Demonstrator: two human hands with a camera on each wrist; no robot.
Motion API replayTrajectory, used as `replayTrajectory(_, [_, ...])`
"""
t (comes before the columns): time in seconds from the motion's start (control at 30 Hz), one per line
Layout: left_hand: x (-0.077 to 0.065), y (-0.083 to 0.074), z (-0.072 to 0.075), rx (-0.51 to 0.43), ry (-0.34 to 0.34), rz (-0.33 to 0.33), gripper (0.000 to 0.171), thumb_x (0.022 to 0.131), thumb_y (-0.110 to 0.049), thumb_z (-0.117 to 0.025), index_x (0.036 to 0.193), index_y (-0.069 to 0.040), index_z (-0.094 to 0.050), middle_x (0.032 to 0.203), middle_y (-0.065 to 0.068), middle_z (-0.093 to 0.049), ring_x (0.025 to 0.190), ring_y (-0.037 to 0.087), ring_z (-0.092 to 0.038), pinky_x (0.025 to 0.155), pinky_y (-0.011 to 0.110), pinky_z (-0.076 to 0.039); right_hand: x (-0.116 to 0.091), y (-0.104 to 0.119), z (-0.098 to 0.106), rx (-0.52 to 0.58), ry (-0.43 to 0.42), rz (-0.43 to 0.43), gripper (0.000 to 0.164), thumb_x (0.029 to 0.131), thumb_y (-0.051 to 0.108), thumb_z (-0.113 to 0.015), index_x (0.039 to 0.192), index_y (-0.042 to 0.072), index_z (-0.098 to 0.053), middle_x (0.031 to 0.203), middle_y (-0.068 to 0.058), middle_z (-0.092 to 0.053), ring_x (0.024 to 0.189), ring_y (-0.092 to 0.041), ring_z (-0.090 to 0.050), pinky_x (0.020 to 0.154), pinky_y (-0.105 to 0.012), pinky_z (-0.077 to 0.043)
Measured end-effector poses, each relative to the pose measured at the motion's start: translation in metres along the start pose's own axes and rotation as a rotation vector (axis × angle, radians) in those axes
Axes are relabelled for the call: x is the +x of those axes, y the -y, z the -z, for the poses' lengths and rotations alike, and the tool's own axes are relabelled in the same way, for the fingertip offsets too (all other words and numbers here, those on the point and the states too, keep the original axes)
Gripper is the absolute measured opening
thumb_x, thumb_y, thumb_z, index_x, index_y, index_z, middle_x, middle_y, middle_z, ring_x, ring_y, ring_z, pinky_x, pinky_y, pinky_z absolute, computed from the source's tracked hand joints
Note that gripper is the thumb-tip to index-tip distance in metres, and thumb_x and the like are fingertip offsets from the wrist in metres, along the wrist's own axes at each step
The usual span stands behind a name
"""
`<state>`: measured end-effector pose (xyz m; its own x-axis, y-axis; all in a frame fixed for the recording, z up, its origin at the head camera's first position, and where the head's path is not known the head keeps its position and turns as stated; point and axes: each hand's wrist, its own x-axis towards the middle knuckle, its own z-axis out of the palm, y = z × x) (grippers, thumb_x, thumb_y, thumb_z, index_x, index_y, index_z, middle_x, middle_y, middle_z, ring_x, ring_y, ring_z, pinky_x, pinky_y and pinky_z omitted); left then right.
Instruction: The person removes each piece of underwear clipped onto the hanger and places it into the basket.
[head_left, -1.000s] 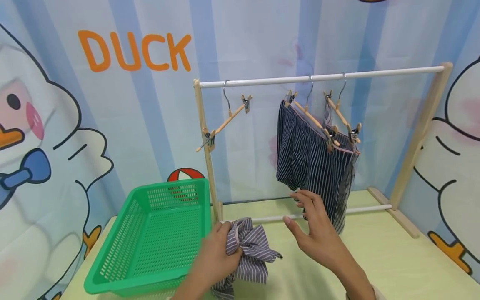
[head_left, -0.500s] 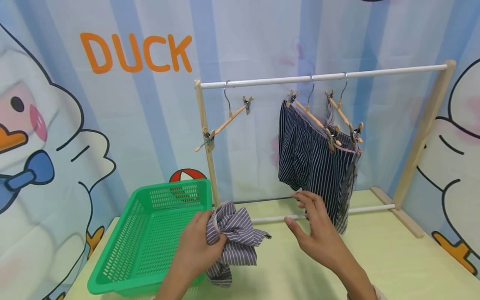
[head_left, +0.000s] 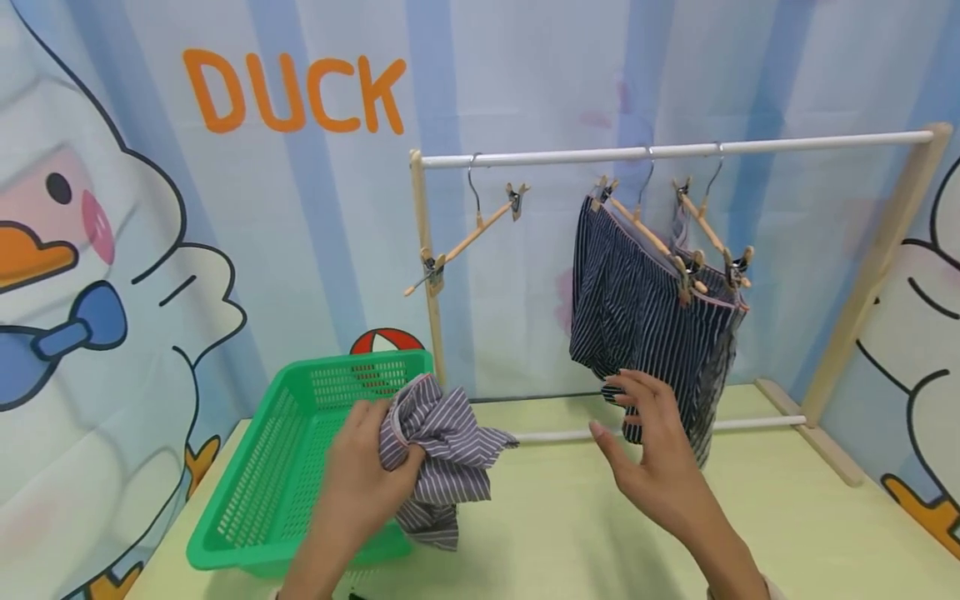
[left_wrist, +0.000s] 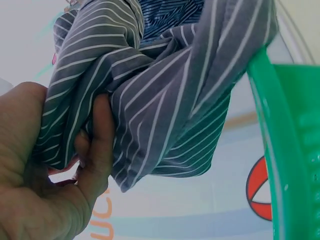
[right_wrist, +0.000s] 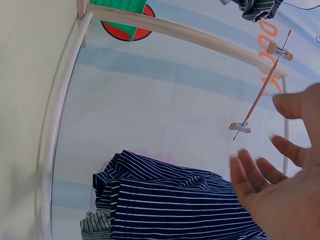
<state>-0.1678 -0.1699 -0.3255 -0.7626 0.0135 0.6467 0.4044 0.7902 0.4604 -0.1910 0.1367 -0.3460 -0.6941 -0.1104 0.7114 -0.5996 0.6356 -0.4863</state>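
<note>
My left hand [head_left: 367, 467] grips a bunched grey-purple garment [head_left: 450, 450] with white stripes, held up beside the basket's right edge. In the left wrist view, the fingers [left_wrist: 102, 145] and thumb pinch folds of this striped cloth [left_wrist: 150, 105], and its lower part hangs loose. My right hand [head_left: 656, 458] is raised with relaxed, spread fingers and holds nothing. It overlaps the lower part of the navy striped shorts [head_left: 637, 300] hanging on the rack. In the right wrist view, those shorts [right_wrist: 175, 205] lie below the right hand [right_wrist: 285, 175].
A green plastic basket [head_left: 247, 467] stands at the left on the pale table. The rack's white rod [head_left: 562, 157] carries a bare clip hanger [head_left: 472, 237] on the left. Behind the navy shorts, a grey garment [head_left: 708, 400] hangs on another clip hanger [head_left: 708, 225].
My left hand has moved left and slightly up with the striped garment, closer over the basket's edge. The right hand keeps its pose. The view has shifted a little to the left.
</note>
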Motion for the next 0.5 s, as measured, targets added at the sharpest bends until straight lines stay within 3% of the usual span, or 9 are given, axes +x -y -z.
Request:
replayTrajectory(0.17, [0.002, 0.005, 0.009, 0.011, -0.085, -0.017, 0.038, 0.073, 0.0, -0.074, 0.11, 0.003, -0.062, 0.094, 0.015, -0.05, 0.074, 0.021, -0.051, 0.063, 0.037, -0.049, 0.005, 0.001, 0.006, 0.0, -0.121, 0.041, 0.055, 0.086, 0.001, -0.069, 0.136, 0.003, -0.047, 0.143, -0.02, -0.036, 0.122, -0.029, -0.047, 0.093, -0.007, -0.036])
replayTrajectory(0.33, [0.005, 0.011, 0.016, 0.061, -0.142, -0.001, 0.044, 0.072, 0.0, -0.076, 0.113, 0.005, -0.061, 0.102, 0.02, -0.052, 0.078, 0.032, -0.059, 0.064, 0.046, -0.052, 0.011, 0.002, 0.014, -0.007, -0.163, 0.037, 0.055, 0.085, 0.0, -0.069, 0.135, 0.002, -0.047, 0.145, -0.022, -0.032, 0.132, -0.033, -0.038, 0.094, -0.01, -0.034])
replayTrajectory(0.5, [0.006, 0.015, 0.02, 0.118, -0.099, 0.037, 0.047, 0.074, -0.002, -0.076, 0.117, 0.006, -0.059, 0.108, 0.02, -0.057, 0.089, 0.037, -0.063, 0.071, 0.053, -0.054, 0.013, 0.004, 0.019, 0.002, -0.163, 0.002, 0.053, 0.088, 0.001, -0.066, 0.137, 0.002, -0.045, 0.148, -0.02, -0.029, 0.135, -0.033, -0.035, 0.094, -0.007, -0.031])
